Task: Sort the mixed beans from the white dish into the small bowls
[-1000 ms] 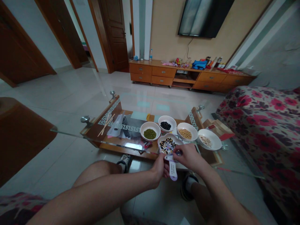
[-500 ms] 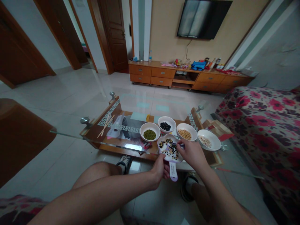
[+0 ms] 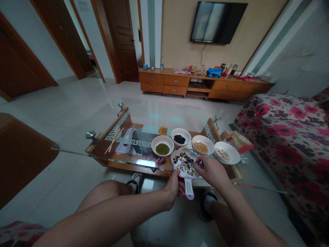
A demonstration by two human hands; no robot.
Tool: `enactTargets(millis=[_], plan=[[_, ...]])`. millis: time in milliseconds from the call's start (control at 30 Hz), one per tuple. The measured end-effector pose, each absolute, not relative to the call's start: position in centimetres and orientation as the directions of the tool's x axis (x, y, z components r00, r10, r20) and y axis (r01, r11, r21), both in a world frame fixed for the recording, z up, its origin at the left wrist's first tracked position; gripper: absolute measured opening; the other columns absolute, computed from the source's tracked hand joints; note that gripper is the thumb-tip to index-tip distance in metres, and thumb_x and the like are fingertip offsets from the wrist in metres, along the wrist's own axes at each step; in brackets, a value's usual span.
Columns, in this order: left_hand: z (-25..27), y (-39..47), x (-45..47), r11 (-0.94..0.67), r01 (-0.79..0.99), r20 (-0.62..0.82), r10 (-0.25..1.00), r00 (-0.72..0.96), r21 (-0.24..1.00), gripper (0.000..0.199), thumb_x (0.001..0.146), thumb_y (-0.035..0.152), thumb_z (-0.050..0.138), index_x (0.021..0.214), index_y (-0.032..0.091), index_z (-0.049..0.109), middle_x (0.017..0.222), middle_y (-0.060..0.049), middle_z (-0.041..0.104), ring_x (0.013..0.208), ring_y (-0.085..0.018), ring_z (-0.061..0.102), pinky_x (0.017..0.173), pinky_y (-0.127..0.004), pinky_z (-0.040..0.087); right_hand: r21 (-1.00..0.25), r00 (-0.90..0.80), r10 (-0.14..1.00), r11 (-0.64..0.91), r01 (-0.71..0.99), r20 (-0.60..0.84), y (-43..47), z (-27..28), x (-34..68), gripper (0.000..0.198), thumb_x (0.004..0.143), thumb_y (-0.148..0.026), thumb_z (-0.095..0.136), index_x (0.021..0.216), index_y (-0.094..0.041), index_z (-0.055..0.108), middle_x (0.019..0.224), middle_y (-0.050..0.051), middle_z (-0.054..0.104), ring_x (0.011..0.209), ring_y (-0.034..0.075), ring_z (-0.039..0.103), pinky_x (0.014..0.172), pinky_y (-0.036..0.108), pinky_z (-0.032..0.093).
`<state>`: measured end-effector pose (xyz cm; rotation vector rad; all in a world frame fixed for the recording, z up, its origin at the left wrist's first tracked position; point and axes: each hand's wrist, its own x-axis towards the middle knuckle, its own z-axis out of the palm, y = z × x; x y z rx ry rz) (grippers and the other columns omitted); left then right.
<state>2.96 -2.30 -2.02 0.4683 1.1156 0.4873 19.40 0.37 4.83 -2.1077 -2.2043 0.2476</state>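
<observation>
Two bare hands: both closed on objects, right of centre in the lower half of the frame.
Dish: white, scalloped, shallow plastic dish with a short pale handle, placed between the hands near the front edge of the clear glass tabletop with a pale fret border.
Dish axis: bowl end toward the upper part of the frame; handle toward the bottom edge, leaning slightly right.
Left hand: gripping the dish from the lower left, thumb at the rim, fingers near the handle base.
Right hand: pinching a slim, dark purple tool at the dish's right side; contact between hand and rim cannot be told.
Tool axis: nearly level in the frame, pointing left, across the dish axis; tip among or just above the mixed black and yellowish beans.
Nearer hand: left for the dish, by contact; right for the beans, by the tool.
Round white bowls: green beans upper left of the dish; black beans above; tan beans upper right; pale flat pieces farther right.
</observation>
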Motion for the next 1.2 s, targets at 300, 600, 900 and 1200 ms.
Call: enactTargets(millis=[300,600,900,1200], plan=[[-2.19,-2.22,2.93,0.809,-0.138,-0.733,0.579,0.357,0.571,0.060,0.092,0.054,0.019,0.059,0.016,0.053,0.049,-0.001,0.050,0.040,-0.010,0.041,0.049,-0.025,0.023,-0.193,-0.094,0.995,0.084,0.978,-0.046,0.68,4.44,19.02,0.018,0.085,-0.034,0.054,0.088,-0.021,0.067,0.082,0.006,0.072,0.074,0.017,0.064,0.064,0.025,0.035],[-1.85,-2.24,2.85,0.812,-0.131,-0.737,0.574,0.356,0.569,0.057,0.088,0.060,0.025,0.061,0.017,0.052,0.049,0.000,0.049,0.042,-0.010,0.040,0.052,-0.025,0.025,-0.162,-0.094,0.993,0.082,0.983,-0.071,0.83,4.20,18.91,0.018,0.085,-0.034,0.055,0.088,-0.021,0.067,0.083,0.006,0.072,0.077,0.018,0.065,0.064,0.026,0.035],[-1.81,-2.25,2.88,0.810,-0.121,-0.733,0.574,0.364,0.574,0.057,0.091,0.049,0.018,0.062,0.015,0.054,0.050,-0.001,0.050,0.041,-0.010,0.040,0.051,-0.025,0.024,-0.170,-0.095,0.993,0.082,0.982,-0.073,0.82,4.20,18.88,0.019,0.086,-0.035,0.054,0.089,-0.022,0.068,0.083,0.005,0.072,0.076,0.019,0.065,0.064,0.026,0.035],[-2.08,-2.25,2.91,0.810,-0.123,-0.736,0.575,0.358,0.573,0.058,0.087,0.060,0.025,0.060,0.016,0.053,0.050,-0.001,0.049,0.042,-0.010,0.040,0.052,-0.025,0.025,-0.161,-0.115,0.989,0.100,0.982,-0.088,0.85,4.29,19.01,0.018,0.086,-0.032,0.054,0.089,-0.022,0.068,0.085,0.006,0.072,0.080,0.019,0.065,0.066,0.026,0.035]])
